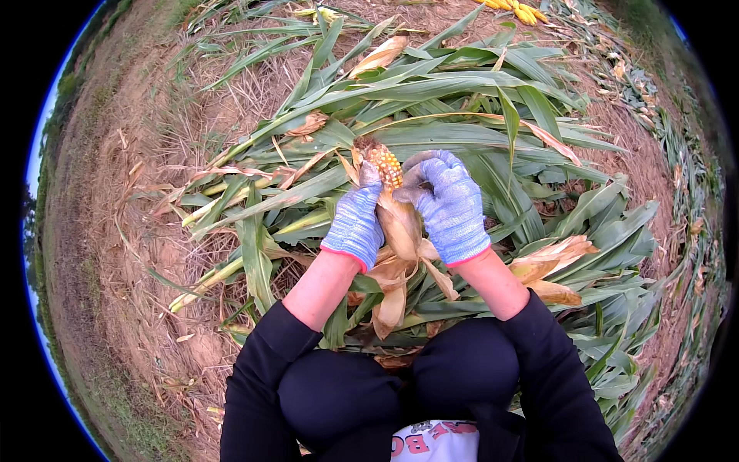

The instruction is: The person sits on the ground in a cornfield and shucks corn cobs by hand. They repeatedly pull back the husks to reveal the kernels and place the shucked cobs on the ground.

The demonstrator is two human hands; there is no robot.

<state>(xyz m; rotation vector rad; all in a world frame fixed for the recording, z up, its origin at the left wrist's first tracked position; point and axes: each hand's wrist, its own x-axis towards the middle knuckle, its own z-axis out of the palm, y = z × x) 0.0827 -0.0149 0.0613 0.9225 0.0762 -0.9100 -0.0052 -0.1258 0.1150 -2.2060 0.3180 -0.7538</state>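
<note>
A corn cob (385, 166) with yellow and pale kernels is partly bare, with brown silk at its far tip. My left hand (358, 211), in a blue knitted glove, grips the cob from its left side, thumb along it. Beside the cob on the right is my right hand (447, 199), gloved alike, its fingers bent at the edge of the dry husk; whether they pinch it is hard to tell. Loose tan husk leaves (398, 228) hang from the cob towards my knees.
Cut green corn stalks and leaves (427, 136) lie piled before me. Husked ears in dry husks rest at the right (551, 265) and far side (381, 55). Several bare yellow cobs (522, 12) lie at the far edge, on brown soil with straw (231, 115).
</note>
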